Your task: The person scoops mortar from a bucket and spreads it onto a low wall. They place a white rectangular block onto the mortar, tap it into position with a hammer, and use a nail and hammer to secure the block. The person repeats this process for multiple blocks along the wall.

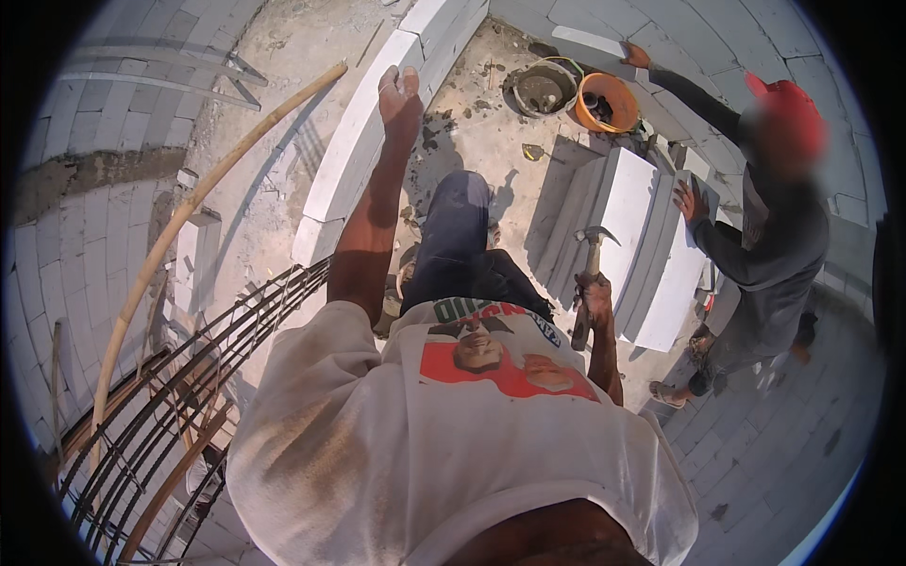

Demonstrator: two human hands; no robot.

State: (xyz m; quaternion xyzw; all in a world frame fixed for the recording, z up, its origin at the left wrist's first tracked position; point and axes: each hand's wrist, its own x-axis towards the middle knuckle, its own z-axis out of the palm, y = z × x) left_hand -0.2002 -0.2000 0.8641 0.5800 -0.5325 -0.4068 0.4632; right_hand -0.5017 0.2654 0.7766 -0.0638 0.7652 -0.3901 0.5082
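My left arm stretches forward, and my left hand (400, 98) lies with fingers extended at the side of a low wall of white blocks (351, 156). It seems to rest on the wall's top edge, though the exact contact is hard to make out. My right hand (594, 295) is wrapped round the handle of a claw hammer (593, 247), held upright with its metal head on top. Beyond the hammer several large white blocks (625, 222) stand on edge in a row on the dusty floor.
A co-worker in a red cap (791, 123) stands at the right, one hand on a block. Beyond the row stand a grey mortar bucket (545, 90) and an orange bucket (609, 102). At the left are bundled steel bars (189, 377) and a long bamboo pole (179, 219).
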